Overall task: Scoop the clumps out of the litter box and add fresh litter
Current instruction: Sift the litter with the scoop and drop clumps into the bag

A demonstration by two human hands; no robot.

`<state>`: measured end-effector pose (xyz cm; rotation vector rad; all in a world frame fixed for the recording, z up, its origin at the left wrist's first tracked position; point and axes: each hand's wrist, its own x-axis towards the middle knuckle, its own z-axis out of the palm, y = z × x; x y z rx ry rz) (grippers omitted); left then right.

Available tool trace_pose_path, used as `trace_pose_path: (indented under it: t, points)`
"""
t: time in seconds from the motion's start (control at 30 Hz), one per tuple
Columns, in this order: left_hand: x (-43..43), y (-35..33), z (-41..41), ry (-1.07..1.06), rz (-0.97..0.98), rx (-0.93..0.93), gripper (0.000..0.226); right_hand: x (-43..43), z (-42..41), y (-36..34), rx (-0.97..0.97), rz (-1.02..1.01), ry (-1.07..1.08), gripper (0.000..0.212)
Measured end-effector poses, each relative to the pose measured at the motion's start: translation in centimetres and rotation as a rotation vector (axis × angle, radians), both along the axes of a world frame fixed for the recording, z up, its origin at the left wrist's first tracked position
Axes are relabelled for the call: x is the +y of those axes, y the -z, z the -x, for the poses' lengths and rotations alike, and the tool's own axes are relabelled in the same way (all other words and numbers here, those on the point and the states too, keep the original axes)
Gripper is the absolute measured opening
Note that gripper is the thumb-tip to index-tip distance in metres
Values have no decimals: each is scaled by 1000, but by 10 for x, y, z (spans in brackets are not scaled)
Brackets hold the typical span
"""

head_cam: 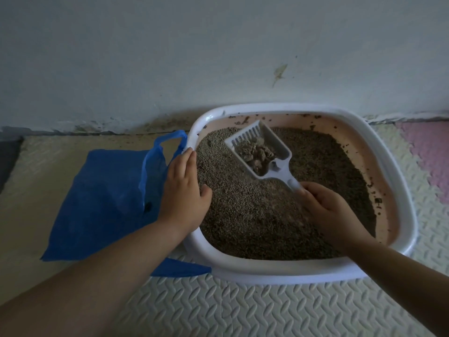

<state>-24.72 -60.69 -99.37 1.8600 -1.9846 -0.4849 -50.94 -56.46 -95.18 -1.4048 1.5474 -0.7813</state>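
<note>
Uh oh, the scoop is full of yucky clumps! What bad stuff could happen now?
The clumps sit piled in the scoop, which the right hand grips only at the handle's end; a wobble could drop them back into the litter or onto the mat. The blue bag lies flat beside the litter box with nobody holding it open, as the left hand rests on the rim, so the dump might miss.

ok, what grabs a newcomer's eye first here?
The white scoop, full of clumps, gripped by the right hand over the middle of the litter box. Then the bright blue bag on the floor left of the box, where the left hand rests on the rim.
</note>
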Motion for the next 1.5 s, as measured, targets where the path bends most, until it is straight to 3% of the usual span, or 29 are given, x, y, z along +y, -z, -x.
trace_pose_path:
  t: [0.4, 1.03, 1.37, 1.5]
  points:
    - [0, -1, 0, 3, 1, -4, 71, 2, 6, -7, -57, -55, 13, 40]
    - [0, -4, 1, 0, -24, -3, 71, 3, 15, 1, 91, -6, -71, 22]
    - [0, -6, -1, 23, -46, -35, 72, -1, 20, 2, 14, -93, -85, 25]
    - [-1, -13, -5, 53, -109, 35, 68, -1, 17, -3, -3, -103, -112, 27]
